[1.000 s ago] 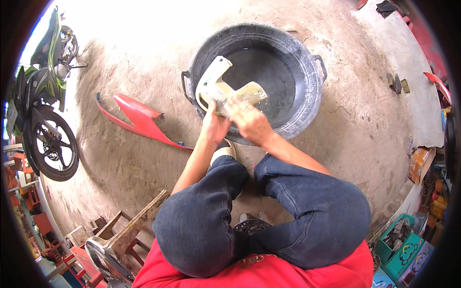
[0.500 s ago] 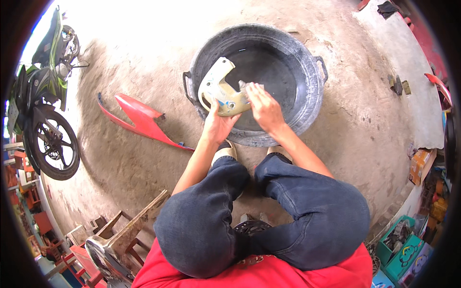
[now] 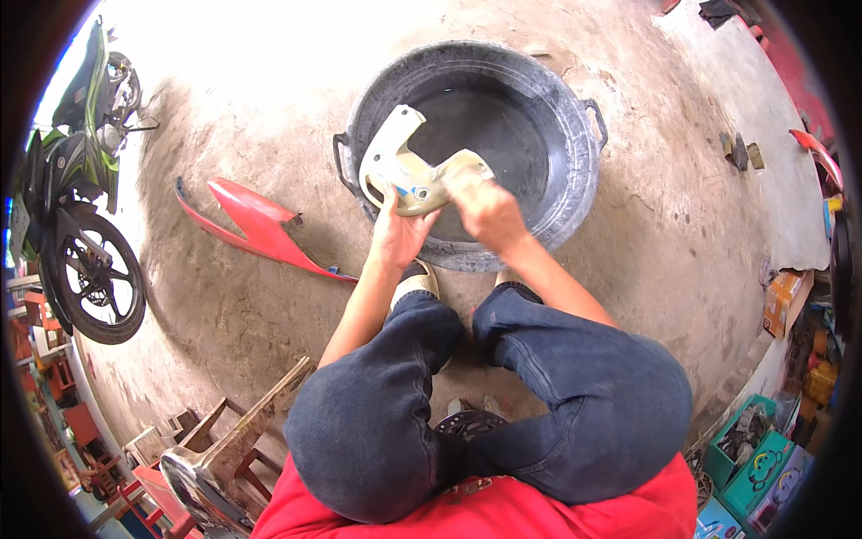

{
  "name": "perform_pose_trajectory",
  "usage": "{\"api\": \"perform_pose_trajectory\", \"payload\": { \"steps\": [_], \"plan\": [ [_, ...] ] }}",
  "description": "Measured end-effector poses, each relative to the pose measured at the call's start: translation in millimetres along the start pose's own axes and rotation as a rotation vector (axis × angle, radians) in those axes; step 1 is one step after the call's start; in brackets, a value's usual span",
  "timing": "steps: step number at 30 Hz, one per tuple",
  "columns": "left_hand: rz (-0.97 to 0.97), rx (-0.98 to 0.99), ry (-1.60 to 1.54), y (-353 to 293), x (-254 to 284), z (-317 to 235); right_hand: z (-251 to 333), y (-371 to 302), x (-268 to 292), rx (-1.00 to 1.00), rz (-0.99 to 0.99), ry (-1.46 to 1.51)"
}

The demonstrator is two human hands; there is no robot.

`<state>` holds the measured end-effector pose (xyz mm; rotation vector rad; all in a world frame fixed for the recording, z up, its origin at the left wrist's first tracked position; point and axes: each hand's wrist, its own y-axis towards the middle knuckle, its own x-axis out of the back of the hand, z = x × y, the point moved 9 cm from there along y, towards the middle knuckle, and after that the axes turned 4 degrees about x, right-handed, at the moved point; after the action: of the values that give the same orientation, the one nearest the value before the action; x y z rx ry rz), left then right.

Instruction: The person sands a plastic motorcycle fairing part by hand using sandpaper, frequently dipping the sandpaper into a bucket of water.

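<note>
Over the near left part of a round black tub (image 3: 575,180), my left hand (image 3: 401,235) grips a cream-coloured curved plastic panel, likely a motorcycle fairing piece (image 3: 395,162), by its lower edge. The panel has screw holes and a small blue mark. My right hand (image 3: 489,214) is curled against the panel's right arm, its fingers closed and smeared by motion. What lies under those fingers is hidden. Dark water appears to stand in the tub.
A red fairing panel (image 3: 242,220) lies on the concrete floor to the left. Beyond it stands a motorcycle (image 3: 90,242). A worn wooden stool (image 3: 215,449) is at the lower left. Teal boxes (image 3: 750,458) and a cardboard box (image 3: 786,301) sit on the right.
My right hand has drawn nearer to me and curled, its fingers flatter before. More of the panel's right arm shows. The grey piece seen by the fingers is out of sight.
</note>
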<state>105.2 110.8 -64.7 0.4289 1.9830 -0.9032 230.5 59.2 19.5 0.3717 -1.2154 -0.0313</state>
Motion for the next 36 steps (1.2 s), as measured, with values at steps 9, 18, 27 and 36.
{"api": "perform_pose_trajectory", "payload": {
  "steps": [9,18,27,36],
  "plan": [
    [-0.006,-0.01,-0.044,8,13,2,-9,-4,13,0.0,-0.138,0.01],
    [-0.016,-0.007,-0.031,10,10,2,-2,-3,3,0.069,-0.086,-0.023],
    [0.029,0.004,0.035,0,-8,6,6,4,5,0.124,-0.154,0.027],
    [0.119,0.02,0.076,-3,-20,4,7,7,1,0.058,-0.01,0.1]
  ]
}}
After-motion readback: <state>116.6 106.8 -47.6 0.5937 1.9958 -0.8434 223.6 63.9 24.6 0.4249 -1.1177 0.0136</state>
